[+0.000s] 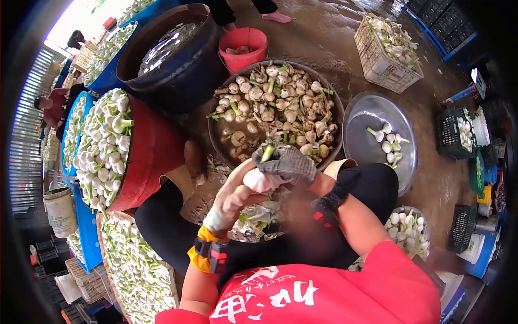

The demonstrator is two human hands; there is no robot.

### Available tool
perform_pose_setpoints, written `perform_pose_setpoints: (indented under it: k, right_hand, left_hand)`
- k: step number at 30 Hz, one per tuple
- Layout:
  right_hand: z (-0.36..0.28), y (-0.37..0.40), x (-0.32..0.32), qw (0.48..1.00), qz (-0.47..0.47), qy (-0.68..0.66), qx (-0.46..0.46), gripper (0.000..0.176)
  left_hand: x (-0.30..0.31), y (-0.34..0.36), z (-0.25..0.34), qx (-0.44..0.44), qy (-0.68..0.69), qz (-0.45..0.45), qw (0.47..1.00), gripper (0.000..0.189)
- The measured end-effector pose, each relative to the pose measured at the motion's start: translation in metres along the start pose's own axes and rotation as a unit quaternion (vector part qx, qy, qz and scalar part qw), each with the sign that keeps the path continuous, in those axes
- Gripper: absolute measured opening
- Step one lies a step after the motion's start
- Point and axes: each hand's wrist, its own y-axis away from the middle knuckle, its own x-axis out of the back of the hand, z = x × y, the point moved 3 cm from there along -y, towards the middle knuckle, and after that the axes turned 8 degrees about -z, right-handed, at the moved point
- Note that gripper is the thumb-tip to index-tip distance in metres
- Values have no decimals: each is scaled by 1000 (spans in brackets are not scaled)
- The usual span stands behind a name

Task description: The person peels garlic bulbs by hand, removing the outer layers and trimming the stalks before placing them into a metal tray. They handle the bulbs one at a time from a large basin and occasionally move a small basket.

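Observation:
My left hand (pixel 232 200), in a pale glove, is closed around one side of a pinkish-white garlic bulb (pixel 260 180). My right hand (pixel 294 166), in a grey knit glove, wraps over the bulb's other side, with a short green stem (pixel 267 153) sticking up by its fingers. Just beyond both hands lies a wide round basin (pixel 341 116) of dirty, unpeeled garlic bulbs in brownish water. Beneath the hands, between my legs, is a heap of peelings and leaves (pixel 258 218). A metal bowl (pixel 359 154) at the right holds several clean white bulbs.
A red tub (pixel 156 148) heaped with white garlic stands at left, near a dark water drum (pixel 162 81). A red bucket (pixel 244 40) and a garlic-filled crate (pixel 380 67) are farther off. Another bowl of garlic (pixel 407 232) sits at right. Other people (pixel 54 108) are visible at upper left and top.

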Motion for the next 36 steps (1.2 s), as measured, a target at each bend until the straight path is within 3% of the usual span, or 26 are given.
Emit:
perform_pose_setpoints:
  k: [1,4,6,7,8,9,10,11,13,14,15,16,17,19,20,21,22,23,25,28,29,31,32,33,35,36]
  right_hand:
    - [0,0,-6,999,40,-17,-23,21]
    - [18,7,-21,972,25,-144,-183,20]
    - [13,8,-20,991,-68,-5,-116,21]
    - [10,9,-20,991,-67,-8,-118,21]
    - [7,5,-17,974,-77,-66,-203,22]
    - [5,1,-14,947,-85,-122,-285,22]
    - [1,-2,-14,917,-89,-139,-362,22]
    - [2,3,-16,918,-89,-141,-359,22]
    - [-4,13,-11,986,-76,61,-135,24]
    - [2,28,-20,978,-69,-5,-198,24]
    - [7,44,-30,961,-52,-72,-261,24]
    - [9,60,-38,938,-26,-134,-320,25]
    - [-5,32,-29,918,-161,-154,-328,30]
    - [-36,-18,-9,831,-437,-173,-297,44]
    - [-17,6,-46,868,-381,-137,-289,50]
    - [6,32,-74,894,-319,-104,-296,56]
    - [9,16,-61,913,-205,-164,-313,56]
    - [7,3,-45,913,-92,-222,-330,57]
    - [0,-2,-22,893,-123,-131,-412,37]
    - [5,9,-15,965,-161,72,-194,25]
    - [12,16,-5,921,-18,-67,-384,23]
    - [58,61,28,862,131,-30,-489,17]
    - [77,92,52,839,174,30,-515,16]
    - [93,118,76,811,216,75,-538,18]
    - [96,139,94,780,282,25,-557,34]
    - [93,142,104,763,317,2,-563,42]
  left_hand:
    - [-5,-5,1,56,10,35,998,88]
    - [2,-11,-11,3,-9,83,996,86]
    - [3,-8,-6,-47,-59,162,984,78]
    - [6,-7,-8,-43,-60,163,984,78]
    - [10,-7,-5,-75,-260,163,949,72]
    - [4,-11,8,-105,-450,155,873,67]
    - [-3,-10,14,-69,-471,183,860,58]
    - [-1,-11,13,-81,-503,203,836,54]
    - [12,-12,16,-29,-631,249,734,49]
    - [25,-10,13,-27,-663,274,696,46]
    - [61,1,-16,-96,-603,316,726,42]
    - [71,8,-14,-34,-637,344,689,38]
    - [126,18,-59,33,-656,339,673,35]
    - [147,19,-77,-1,-581,338,740,49]
    - [98,13,-28,82,-386,322,861,53]
    - [103,10,-50,0,-413,311,856,51]
    - [63,7,-10,19,-311,268,912,52]
    - [65,0,-24,65,-226,214,948,56]
    - [29,-4,-1,9,-380,193,905,60]
    - [7,-28,-21,13,-374,98,922,67]
    - [0,-35,-18,-50,-312,78,945,71]
    - [4,-41,-24,-14,-337,74,939,73]
    - [17,-42,-39,-53,-429,95,897,66]
    - [30,-45,-42,-51,-429,94,897,66]
    - [58,-51,-60,186,-523,32,831,56]
    - [70,-54,-66,242,-561,33,791,53]
